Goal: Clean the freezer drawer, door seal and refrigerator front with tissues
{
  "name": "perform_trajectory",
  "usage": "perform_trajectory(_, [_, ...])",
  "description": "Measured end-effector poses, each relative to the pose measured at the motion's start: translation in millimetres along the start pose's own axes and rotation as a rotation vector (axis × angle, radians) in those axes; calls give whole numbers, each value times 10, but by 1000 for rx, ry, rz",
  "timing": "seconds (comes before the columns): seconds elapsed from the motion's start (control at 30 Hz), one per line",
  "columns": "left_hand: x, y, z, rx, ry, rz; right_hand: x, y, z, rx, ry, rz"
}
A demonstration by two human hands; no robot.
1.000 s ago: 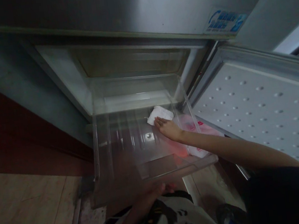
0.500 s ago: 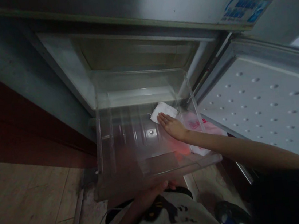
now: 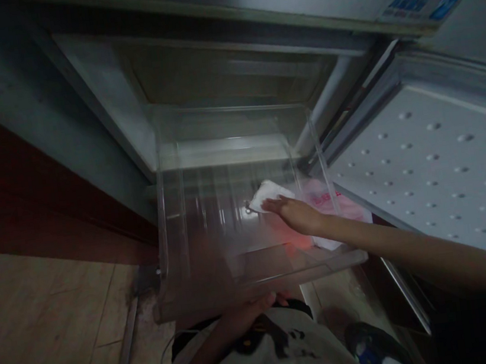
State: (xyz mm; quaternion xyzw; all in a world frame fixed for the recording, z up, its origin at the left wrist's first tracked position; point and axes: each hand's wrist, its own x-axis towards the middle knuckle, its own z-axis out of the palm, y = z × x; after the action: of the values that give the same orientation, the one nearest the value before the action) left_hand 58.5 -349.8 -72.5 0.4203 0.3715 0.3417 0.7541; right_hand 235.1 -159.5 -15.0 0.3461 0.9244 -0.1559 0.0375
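Observation:
A clear plastic drawer [image 3: 215,239] is pulled out of a fridge compartment. Inside it, my right hand [image 3: 294,212] presses on a folded white cloth [image 3: 270,193] against the drawer's bottom, right of the middle. The fingers lie over the cloth's lower edge. Below the drawer's front edge is my left hand [image 3: 253,312], close to my body. Its fingers are partly hidden and dim, so its grip on the drawer front cannot be made out.
An open fridge door [image 3: 428,163] with a bumpy white lining stands at the right. A pink and white bag [image 3: 340,208] shows beside and beneath the drawer. A dark red panel [image 3: 25,198] is at the left, above the tiled floor [image 3: 54,314].
My right hand and the cloth have moved slightly toward me along the drawer's bottom. The whole view has shifted a little. My left hand stays near the drawer's front.

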Motion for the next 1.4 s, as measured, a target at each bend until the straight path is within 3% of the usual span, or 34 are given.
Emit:
perform_trajectory(0.13, [-11,34,0,3,5,13,-93,-22,-202,382,-15,25])
perform_trajectory(0.23, [-17,67,0,9,0,-1,-156,-26,-325,515,12,43])
perform_trajectory(0.53, [-24,89,11,10,0,-62,-314,-91,-546,387,121,66])
perform_trajectory(0.63, [-22,86,2,47,-5,-57,-292,-151,-485,401,28,0])
perform_trajectory(0.8, [-9,144,0,51,-23,-54,-293,-200,-239,489,-312,-104])
perform_trajectory(0.9, [-14,187,5,39,-37,-53,-332,-230,-158,523,-419,-107])
perform_trajectory(1.4, [-3,143,-16,40,-33,-7,-255,-390,27,588,-440,-93])
